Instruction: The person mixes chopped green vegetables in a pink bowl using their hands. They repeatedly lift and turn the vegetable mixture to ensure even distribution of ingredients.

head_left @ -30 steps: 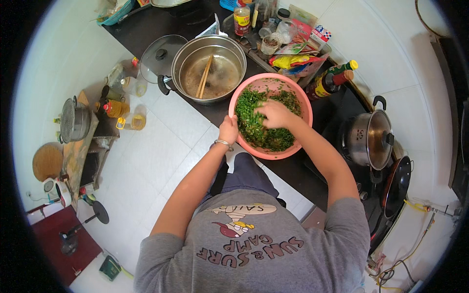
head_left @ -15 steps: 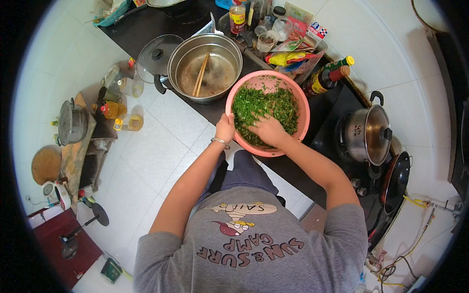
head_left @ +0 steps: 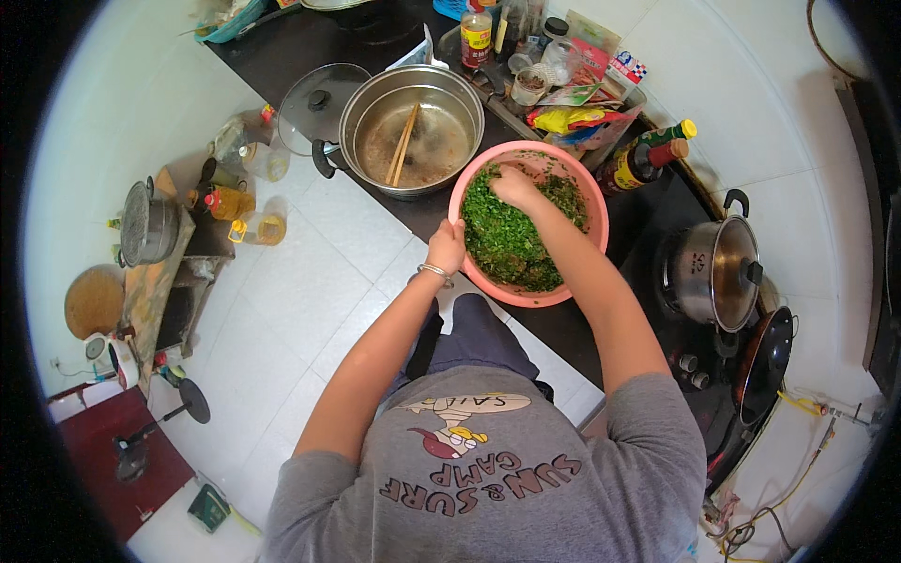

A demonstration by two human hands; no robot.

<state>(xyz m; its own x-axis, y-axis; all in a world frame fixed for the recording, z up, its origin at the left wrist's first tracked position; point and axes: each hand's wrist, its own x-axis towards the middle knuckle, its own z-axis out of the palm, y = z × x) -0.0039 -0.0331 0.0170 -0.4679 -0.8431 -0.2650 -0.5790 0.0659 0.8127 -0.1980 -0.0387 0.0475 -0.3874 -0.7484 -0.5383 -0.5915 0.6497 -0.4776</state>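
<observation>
A pink basin (head_left: 603, 225) full of chopped greens (head_left: 507, 239) stands at the counter's edge in front of me. My left hand (head_left: 446, 248), with a bangle at the wrist, is closed on the basin's near left rim. Reaching over the greens, my right hand (head_left: 512, 187) is in the far left part of the basin. Its fingers curl down into the greens, and their tips are hidden. Beside the basin, at the far left, sits a steel pot (head_left: 413, 77) with a pair of chopsticks (head_left: 404, 145) leaning inside it over a little cloudy liquid.
A glass lid (head_left: 324, 105) lies left of the pot. Seasoning bottles (head_left: 477, 39) and packets (head_left: 572, 118) crowd the back, with two dark bottles (head_left: 643, 159) right of the basin. A lidded pot (head_left: 718, 272) and a wok (head_left: 762, 366) are at the right.
My right hand has moved away from me, from the middle of the greens to their far left part, and its fingers have curled in. My left hand keeps hold of the rim.
</observation>
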